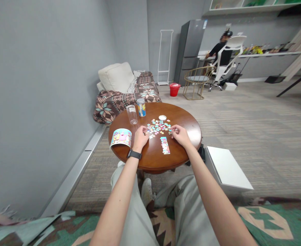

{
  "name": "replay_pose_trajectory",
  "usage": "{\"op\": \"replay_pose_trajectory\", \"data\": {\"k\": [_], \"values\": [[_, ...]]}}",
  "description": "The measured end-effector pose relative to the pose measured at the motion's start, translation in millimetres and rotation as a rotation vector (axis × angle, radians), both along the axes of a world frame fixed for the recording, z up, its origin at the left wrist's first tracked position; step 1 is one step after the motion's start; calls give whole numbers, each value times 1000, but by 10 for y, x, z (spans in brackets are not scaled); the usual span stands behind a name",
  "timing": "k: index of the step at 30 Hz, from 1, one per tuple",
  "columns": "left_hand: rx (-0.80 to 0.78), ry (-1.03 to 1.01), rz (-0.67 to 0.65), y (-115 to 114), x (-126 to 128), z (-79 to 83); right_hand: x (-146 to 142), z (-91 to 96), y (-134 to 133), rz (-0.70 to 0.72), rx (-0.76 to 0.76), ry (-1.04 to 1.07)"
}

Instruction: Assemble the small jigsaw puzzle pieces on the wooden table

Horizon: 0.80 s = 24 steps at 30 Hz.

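Note:
A heap of small, colourful jigsaw puzzle pieces (159, 126) lies loosely spread on the round wooden table (150, 155). At the heap's left edge is my left hand (141, 137), its fingers curled in; what they hold, if anything, is hidden. On the right side my right hand (180, 136) has thumb and fingers drawn together beside the pieces, and anything between them is too small to name. Between my hands, nearer to me, lies a joined upright strip of puzzle (165, 145). A curved picture sheet with cartoon figures (121, 137) rests left of my left hand.
Behind the heap are a clear glass (132, 114), a printed can (141, 108) and a round white lid (162, 117). A white box (228, 165) stands on the floor at right. Further off are a red bucket (174, 89), a gold chair (198, 79) and a seated person (217, 49).

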<state>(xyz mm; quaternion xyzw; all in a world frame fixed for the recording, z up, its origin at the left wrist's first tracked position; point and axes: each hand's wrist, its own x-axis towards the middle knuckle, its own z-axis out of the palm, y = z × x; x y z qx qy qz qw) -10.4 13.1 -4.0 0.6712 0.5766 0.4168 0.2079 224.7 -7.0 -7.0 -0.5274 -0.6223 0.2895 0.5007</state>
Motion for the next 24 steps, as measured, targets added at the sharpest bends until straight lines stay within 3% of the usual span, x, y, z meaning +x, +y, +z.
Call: {"op": "replay_pose_trajectory", "data": {"k": [13,24], "values": [[54,-18,47,32,-25,-2,3,-36,38,-14,-35,20],[41,-3,57,34,-26,-28,19,-83,73,3,41,-32]]}}
